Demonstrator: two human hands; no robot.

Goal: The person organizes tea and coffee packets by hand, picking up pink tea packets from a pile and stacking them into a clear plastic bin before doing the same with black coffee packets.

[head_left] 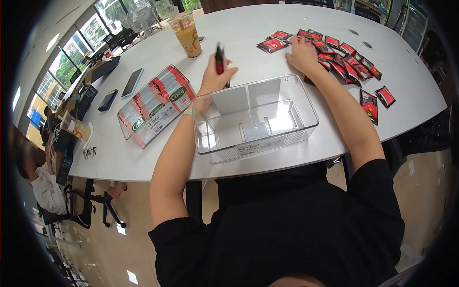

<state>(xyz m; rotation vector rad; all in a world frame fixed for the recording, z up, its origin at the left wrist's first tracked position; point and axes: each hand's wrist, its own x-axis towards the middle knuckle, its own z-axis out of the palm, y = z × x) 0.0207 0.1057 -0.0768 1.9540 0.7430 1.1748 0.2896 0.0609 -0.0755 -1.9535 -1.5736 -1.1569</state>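
Note:
My left hand (pixel 216 76) is raised behind the left part of a clear plastic bin (pixel 256 136), its fingers closed on a black and red packet (pixel 220 61) seen edge-on and slightly blurred. The bin stands near the table's front edge between my forearms, and no packets show inside it. My right hand (pixel 304 56) reaches past the bin to the loose red and black packets (pixel 351 69). Its fingers are apart, with the tips over the packets at the pile's left side. Two packets (pixel 272 44) lie left of that hand.
Left of the bin lies a second clear bin (pixel 155 105) filled with red and white packets. Behind it stands a cup of orange drink (pixel 187 38). Two phones (pixel 132 82) and glasses (pixel 89 152) are farther left. A person (pixel 40 177) sits beyond the table's left side.

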